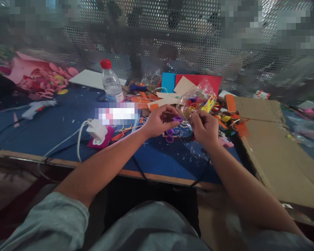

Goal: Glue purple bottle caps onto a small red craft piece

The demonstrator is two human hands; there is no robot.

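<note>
My left hand pinches a small purple ring-like piece between thumb and fingers. Just below it on the blue table lie two more purple round pieces. To the right, the fingers of my right hand are closed on the edge of a clear plastic bag. Inside and behind that bag show small colourful pieces, among them a yellow one. The two hands are close together but apart, above the table's middle.
A water bottle with a red cap stands behind a white plug adapter and its cables. A white glue gun lies left, below a pile of pink cut-outs. Cardboard covers the right side. Perforated metal mesh rises behind.
</note>
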